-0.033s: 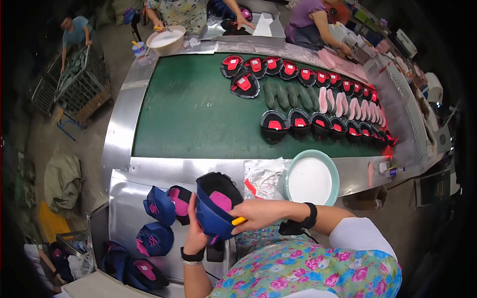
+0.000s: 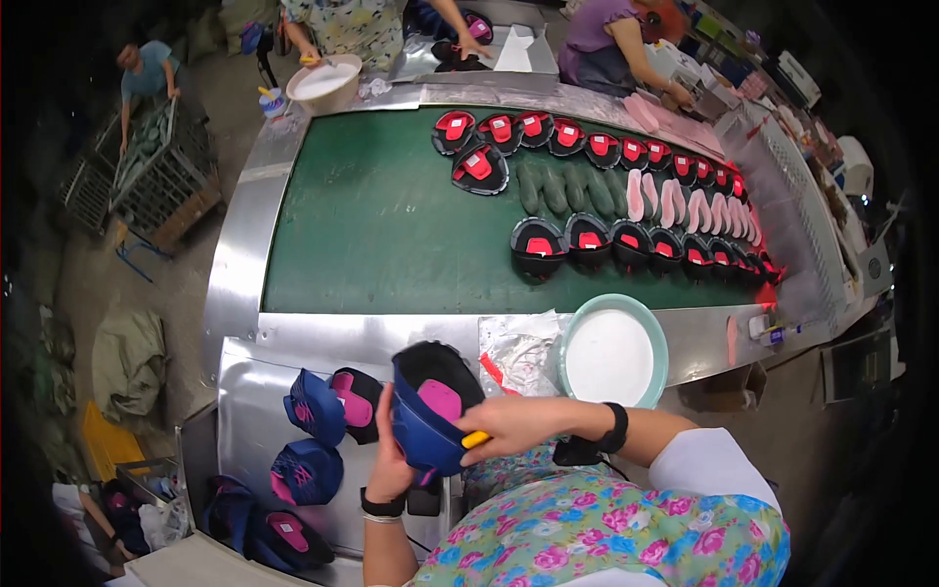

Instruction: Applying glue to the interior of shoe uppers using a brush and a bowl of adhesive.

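Observation:
A dark blue shoe upper [image 2: 421, 435] with a black inside and a pink patch is held over the near metal bench. My left hand [image 2: 390, 468] grips its left side, thumb up along the edge. My right hand [image 2: 518, 427] is closed around a yellow-handled tool [image 2: 475, 439] at the upper's right edge; its working end is hidden. Left of my hands lie more blue and pink shoe uppers [image 2: 305, 472]. A pale green bowl [image 2: 662, 344] of white liquid stands beyond my right forearm.
A green conveyor belt [image 2: 372, 215] carries rows of black and red shoe uppers [image 2: 537, 242], dark green foot-shaped forms [image 2: 558, 191] and pink insoles [image 2: 671, 205]. Stained plastic sheet [image 2: 514, 342] lies left of the bowl. Co-workers work across the belt; another person stands by a cage cart [image 2: 171, 166].
The shoe upper has shifted very slightly to the right in my hands' grip. My grip looks the same.

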Available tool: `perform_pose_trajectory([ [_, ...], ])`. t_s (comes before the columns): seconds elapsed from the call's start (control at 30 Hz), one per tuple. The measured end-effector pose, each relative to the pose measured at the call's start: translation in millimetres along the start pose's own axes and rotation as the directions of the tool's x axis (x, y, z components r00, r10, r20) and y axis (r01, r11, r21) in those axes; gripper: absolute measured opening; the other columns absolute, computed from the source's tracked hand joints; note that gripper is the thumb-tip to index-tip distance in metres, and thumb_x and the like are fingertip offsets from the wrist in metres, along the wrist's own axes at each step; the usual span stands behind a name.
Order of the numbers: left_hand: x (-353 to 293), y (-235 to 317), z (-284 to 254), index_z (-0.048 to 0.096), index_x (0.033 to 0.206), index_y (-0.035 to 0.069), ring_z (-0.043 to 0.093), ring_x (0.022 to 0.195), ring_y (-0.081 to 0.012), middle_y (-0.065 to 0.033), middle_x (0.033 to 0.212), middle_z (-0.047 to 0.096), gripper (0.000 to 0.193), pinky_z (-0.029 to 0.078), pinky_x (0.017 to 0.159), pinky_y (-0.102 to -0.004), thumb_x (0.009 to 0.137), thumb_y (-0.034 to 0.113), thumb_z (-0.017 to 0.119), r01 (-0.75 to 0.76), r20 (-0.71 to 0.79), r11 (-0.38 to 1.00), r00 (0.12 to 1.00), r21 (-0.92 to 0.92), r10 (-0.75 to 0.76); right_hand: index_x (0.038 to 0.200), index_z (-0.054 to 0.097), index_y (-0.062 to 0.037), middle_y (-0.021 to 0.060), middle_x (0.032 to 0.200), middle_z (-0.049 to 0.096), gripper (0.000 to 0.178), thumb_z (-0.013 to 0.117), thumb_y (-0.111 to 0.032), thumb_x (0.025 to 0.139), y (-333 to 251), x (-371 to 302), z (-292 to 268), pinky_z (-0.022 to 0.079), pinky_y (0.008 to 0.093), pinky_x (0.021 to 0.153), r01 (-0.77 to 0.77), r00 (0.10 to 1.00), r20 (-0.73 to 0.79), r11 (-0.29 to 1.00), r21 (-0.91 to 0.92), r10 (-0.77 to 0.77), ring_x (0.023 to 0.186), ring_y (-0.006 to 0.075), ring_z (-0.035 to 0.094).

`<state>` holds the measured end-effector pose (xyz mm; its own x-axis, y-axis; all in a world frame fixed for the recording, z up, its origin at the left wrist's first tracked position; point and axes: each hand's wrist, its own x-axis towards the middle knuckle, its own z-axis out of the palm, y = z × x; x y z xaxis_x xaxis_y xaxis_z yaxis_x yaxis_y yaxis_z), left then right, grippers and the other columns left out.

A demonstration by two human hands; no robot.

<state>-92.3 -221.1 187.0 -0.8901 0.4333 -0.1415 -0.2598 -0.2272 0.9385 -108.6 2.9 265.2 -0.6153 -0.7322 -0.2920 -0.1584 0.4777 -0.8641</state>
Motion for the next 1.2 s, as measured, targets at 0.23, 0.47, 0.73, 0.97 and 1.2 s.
perform_pose_trajectory([
  [0.23,-26.0,-24.4,50.3,0.022,0.145,0.003,0.044,0.126,-0.0237,-0.0144,0.143,0.037,0.064,0.037,0.106,-0.0372,0.091,0.010,0.054,0.158,0.057,0.986,0.985,0.059,-0.162,0.092,0.066,-0.0029,0.0108,0.089,0.066,0.024,0.063,-0.027,0.087,30.5,-127.6,-1.2,0.049,0.0364,0.075,-0.063,0.665,-0.741,0.996,0.068,0.092,0.084,0.0282,0.062],
  [0.47,-43.2,16.1,118.7,0.053,0.130,0.005,0.057,0.111,-0.0156,-0.0064,0.128,0.058,0.045,0.042,0.098,-0.0289,0.087,0.014,0.064,0.086,0.471,0.802,0.770,0.591,-0.430,0.079,0.070,-0.0041,0.0134,0.079,0.065,0.023,0.066,-0.026,0.084,130.0,-250.6,45.9,0.048,0.0380,0.066,-0.371,-0.031,-0.843,0.777,0.508,0.536,0.068,0.0305,0.060],
  [0.73,-91.0,-42.0,104.1,0.036,0.138,0.002,0.048,0.122,-0.0178,-0.0119,0.136,0.047,0.050,0.039,0.103,-0.0328,0.092,0.004,0.054,-0.282,0.646,0.816,0.750,0.504,-0.140,0.091,0.071,-0.0032,0.0160,0.080,0.069,0.023,0.073,-0.023,0.078,216.7,-286.7,97.4,0.053,0.0333,0.068,-0.375,-0.046,-0.825,0.756,0.537,0.563,0.073,0.0228,0.069],
  [0.97,-96.3,-20.4,69.6,0.041,0.134,0.003,0.050,0.118,-0.0185,-0.0121,0.131,0.050,0.046,0.040,0.101,-0.0340,0.091,0.006,0.056,0.171,0.579,0.835,0.648,0.523,-0.495,0.090,0.072,-0.0086,0.0161,0.081,0.068,0.018,0.072,-0.020,0.075,232.7,-281.0,97.7,0.053,0.0371,0.070,-0.424,-0.080,-0.783,0.690,0.587,0.617,0.074,0.0315,0.067],
  [1.2,-75.3,-31.6,108.2,0.047,0.129,0.004,0.052,0.115,-0.0193,-0.0123,0.126,0.053,0.041,0.042,0.099,-0.0351,0.089,0.008,0.058,0.137,0.461,0.820,0.770,0.556,-0.441,0.093,0.070,-0.0052,0.0144,0.084,0.069,0.023,0.070,-0.025,0.082,229.9,-274.3,91.2,0.053,0.0358,0.070,-0.371,-0.021,-0.812,0.749,0.548,0.584,0.079,0.0276,0.068],
])
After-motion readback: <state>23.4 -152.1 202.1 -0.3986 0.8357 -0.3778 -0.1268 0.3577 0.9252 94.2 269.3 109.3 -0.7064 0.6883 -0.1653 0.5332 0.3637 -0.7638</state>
